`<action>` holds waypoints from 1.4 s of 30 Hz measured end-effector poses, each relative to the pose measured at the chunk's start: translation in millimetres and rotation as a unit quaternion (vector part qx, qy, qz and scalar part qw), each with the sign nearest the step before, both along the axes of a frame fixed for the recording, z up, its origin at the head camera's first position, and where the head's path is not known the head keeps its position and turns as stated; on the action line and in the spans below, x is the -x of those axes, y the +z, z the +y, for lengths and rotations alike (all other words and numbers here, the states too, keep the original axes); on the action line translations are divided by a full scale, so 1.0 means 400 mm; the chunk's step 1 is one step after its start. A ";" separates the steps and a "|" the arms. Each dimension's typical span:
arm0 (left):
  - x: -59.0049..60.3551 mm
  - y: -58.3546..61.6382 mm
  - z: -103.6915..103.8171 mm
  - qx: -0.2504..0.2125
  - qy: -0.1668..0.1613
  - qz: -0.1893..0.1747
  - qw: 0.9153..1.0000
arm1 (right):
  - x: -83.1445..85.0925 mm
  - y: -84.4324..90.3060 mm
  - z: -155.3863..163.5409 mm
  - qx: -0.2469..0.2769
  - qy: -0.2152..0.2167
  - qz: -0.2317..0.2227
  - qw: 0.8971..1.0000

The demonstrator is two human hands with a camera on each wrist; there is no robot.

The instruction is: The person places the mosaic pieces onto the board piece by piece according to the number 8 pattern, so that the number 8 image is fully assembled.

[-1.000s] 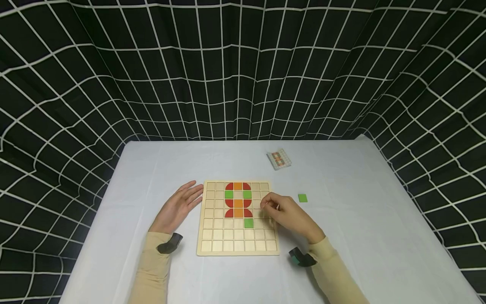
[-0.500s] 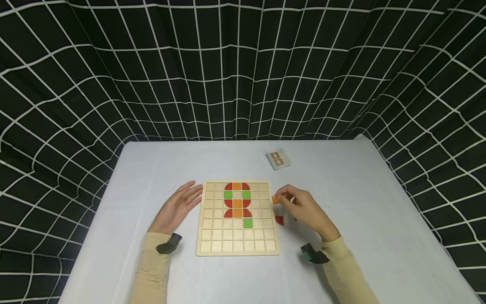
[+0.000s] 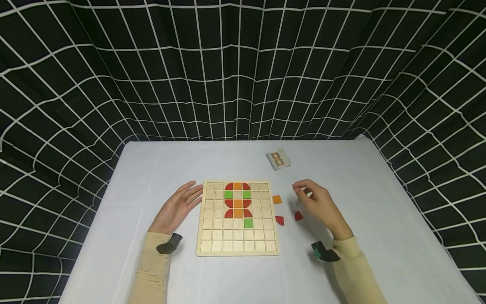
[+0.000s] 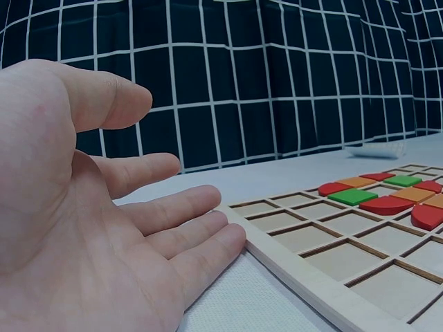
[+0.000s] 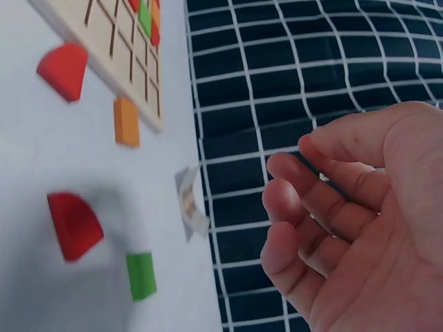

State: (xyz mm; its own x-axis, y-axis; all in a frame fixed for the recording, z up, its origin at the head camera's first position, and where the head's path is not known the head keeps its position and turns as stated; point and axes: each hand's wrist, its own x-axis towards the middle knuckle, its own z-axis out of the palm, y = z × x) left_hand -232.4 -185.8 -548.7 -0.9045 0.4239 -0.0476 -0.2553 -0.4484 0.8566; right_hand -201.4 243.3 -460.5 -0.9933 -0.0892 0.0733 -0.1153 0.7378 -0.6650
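Observation:
A wooden grid board [image 3: 212, 234] lies on the table with red, orange and green tiles set in its cells. My left hand [image 3: 176, 210] rests at the board's left edge, fingers straight and spread, palm turned inward; in the left wrist view its fingertips are right at the rim. Right of the board, my right hand [image 3: 319, 207] hovers above the table with loosely bent fingers and nothing in them. Near it lie an orange square tile [image 3: 276, 199] and two red quarter-round tiles, one by the board [image 3: 279, 220], the other [image 3: 299, 215] farther right. A green square tile [image 5: 141, 276] shows in the right wrist view; the hand hides it from the head camera.
Behind the board, toward the right, lies a small stack of pattern cards [image 3: 279, 159], the top one printed with a tile design. A white cloth [image 3: 171, 162] covers the table. Dark curtains [image 3: 228, 84] with white grid lines surround the back and sides.
My right hand has moved from the board's right side out to the right, letting go of the orange tile on the way. The left hand has stayed in place.

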 end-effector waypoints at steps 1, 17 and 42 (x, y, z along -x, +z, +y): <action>0.000 0.001 0.000 0.001 0.001 0.000 1.000 | 0.002 -0.002 0.006 -0.003 -0.005 0.002 1.000; 0.000 0.001 0.000 -0.006 -0.001 -0.001 1.000 | 0.013 -0.051 0.073 -0.014 -0.017 -0.025 0.999; -0.002 -0.003 0.002 -0.002 0.000 0.000 1.000 | 0.015 -0.106 0.083 -0.069 0.001 -0.094 0.993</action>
